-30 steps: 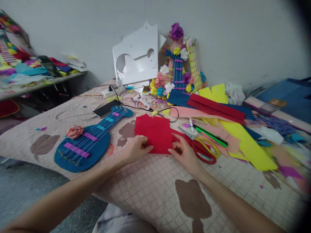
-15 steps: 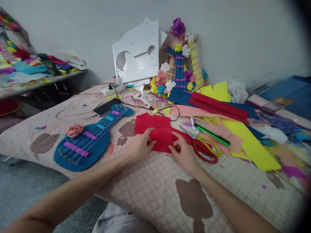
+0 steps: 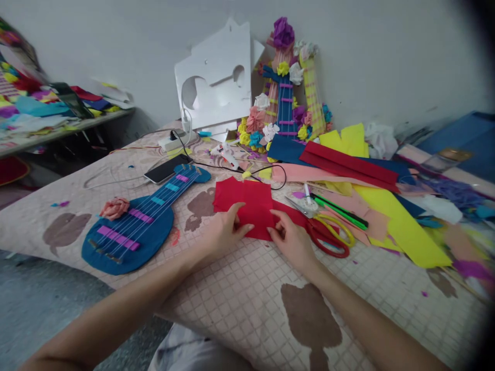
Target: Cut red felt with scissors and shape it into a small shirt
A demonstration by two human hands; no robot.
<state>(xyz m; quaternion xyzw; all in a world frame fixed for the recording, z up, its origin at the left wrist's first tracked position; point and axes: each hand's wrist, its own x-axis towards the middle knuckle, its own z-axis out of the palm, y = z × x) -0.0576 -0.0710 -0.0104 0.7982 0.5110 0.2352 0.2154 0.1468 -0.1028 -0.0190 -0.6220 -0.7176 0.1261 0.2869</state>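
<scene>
A red crepe paper piece [image 3: 257, 198] lies flat on the cloth-covered table in front of me. My left hand [image 3: 226, 229] rests on its lower left part, thumb and forefinger spread apart. At the right edge of the paper is my right hand [image 3: 292, 237], its thumb and forefinger also apart and touching the edge; the other fingers curl out of sight. Red-handled scissors [image 3: 328, 239] lie just beyond the right hand, beside a yellow-handled pair [image 3: 336, 226]. To the left is a blue paper guitar [image 3: 141, 234] with purple strips, strings and a pink paper flower [image 3: 115, 207].
Behind the paper are a white glue gun [image 3: 227, 156], a phone [image 3: 166, 169] and a power strip [image 3: 174, 141] with cables. Decorated paper guitars [image 3: 286, 103] and white cut-out boards [image 3: 216, 77] lean on the wall. Yellow paper [image 3: 410, 226] and other scraps cover the right side.
The crease across the red paper has flattened, and its surface looks more even. My left thumb has shifted slightly right; both hands stay at the paper. The view has tilted a little.
</scene>
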